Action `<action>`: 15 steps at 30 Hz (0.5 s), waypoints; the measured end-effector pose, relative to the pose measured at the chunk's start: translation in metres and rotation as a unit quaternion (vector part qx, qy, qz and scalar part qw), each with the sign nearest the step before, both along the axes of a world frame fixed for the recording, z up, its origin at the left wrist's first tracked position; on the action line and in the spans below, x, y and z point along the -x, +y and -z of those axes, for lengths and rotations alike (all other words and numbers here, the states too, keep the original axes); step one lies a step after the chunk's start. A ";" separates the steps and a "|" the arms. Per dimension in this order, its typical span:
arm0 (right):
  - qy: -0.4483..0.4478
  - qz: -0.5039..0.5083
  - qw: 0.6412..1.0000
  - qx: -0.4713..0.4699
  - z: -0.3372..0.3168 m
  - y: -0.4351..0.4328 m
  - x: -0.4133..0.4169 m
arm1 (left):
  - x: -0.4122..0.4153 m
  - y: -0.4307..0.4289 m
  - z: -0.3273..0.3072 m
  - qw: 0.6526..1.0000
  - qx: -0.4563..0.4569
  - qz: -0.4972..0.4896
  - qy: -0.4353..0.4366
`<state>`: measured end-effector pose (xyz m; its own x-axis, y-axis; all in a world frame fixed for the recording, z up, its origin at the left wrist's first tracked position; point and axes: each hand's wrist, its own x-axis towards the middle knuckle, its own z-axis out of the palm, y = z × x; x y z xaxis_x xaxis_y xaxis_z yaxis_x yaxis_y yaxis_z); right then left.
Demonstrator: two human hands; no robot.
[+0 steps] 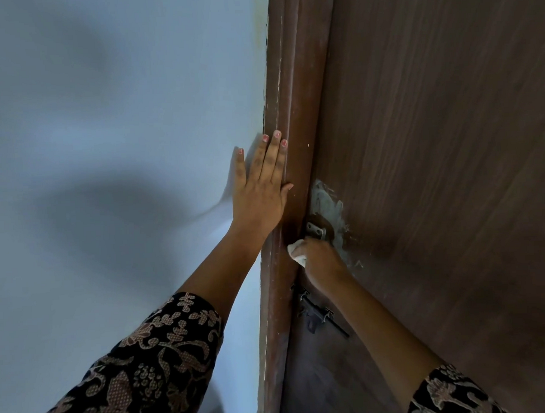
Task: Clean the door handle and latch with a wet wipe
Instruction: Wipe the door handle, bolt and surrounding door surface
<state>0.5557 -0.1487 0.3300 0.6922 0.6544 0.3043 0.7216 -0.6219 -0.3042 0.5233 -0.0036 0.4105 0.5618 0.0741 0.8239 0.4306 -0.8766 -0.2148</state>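
Head view showed the right hand (322, 262) curled round a bunched wipe (298, 252) that poked out at its left, just under the metal latch (316, 231) on the door (433, 137) — the left hand (261, 188) lay flat, fingers straight, across frame (291, 96) and wall (106, 151), a bolt (319, 316) lower down beside the right forearm.

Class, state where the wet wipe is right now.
Head view, near the centre: the wet wipe is bunched in the right hand, just below the metal latch plate and above the dark sliding bolt.
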 end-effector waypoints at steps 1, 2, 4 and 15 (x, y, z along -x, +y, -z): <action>-0.012 0.022 1.000 -0.003 0.000 -0.003 -0.003 | 0.001 -0.002 0.000 1.000 0.001 -0.003 0.002; -0.036 0.033 0.999 0.004 0.000 -0.004 -0.004 | 0.002 -0.004 0.000 1.000 0.003 -0.005 0.002; -0.067 0.018 0.997 0.032 0.000 -0.005 0.001 | 0.003 -0.008 0.005 1.000 0.013 -0.002 -0.002; -0.074 -0.022 0.995 0.065 -0.006 -0.005 0.016 | 0.015 -0.019 0.062 0.997 0.072 -0.005 0.027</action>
<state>0.5393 -0.1540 0.3358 0.6160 0.7232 0.3124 0.7798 -0.6161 -0.1112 0.5081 -0.0226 0.3486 0.6040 0.1955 0.7726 0.4310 -0.8956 -0.1103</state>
